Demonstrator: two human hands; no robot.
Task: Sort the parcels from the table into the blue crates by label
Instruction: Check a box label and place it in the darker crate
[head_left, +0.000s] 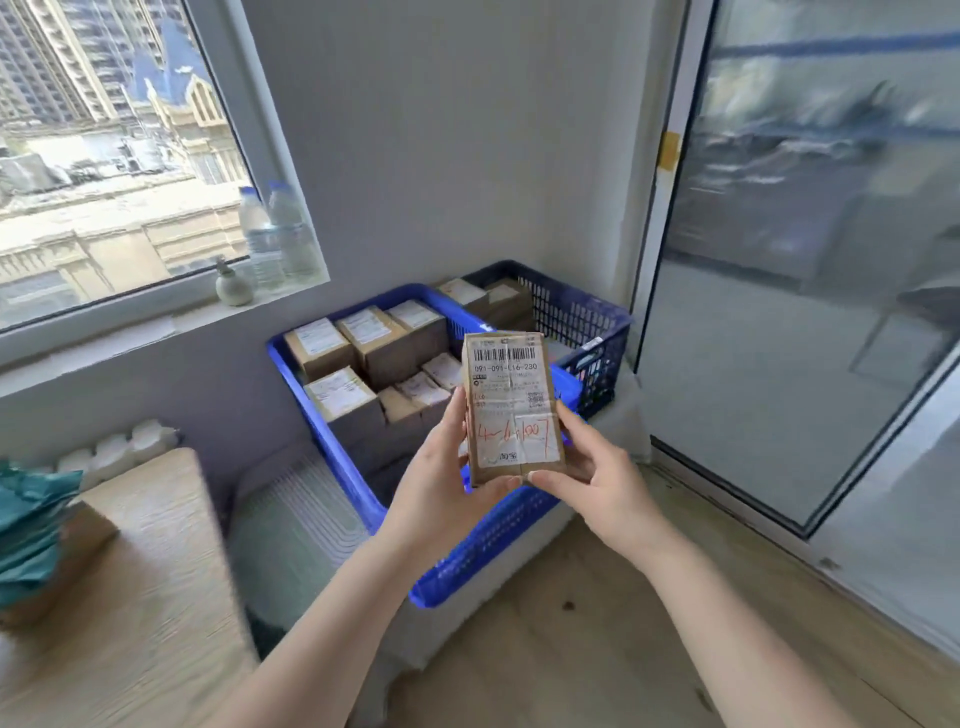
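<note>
Cardboard parcel (511, 408): our left hand (447, 478) and right hand (597, 473) pinch its near edges above the near blue crate (337, 457).

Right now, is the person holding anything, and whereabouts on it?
Yes: a small cardboard parcel, label facing up. The left hand and right hand both grip its lower end, one on each side.
</note>
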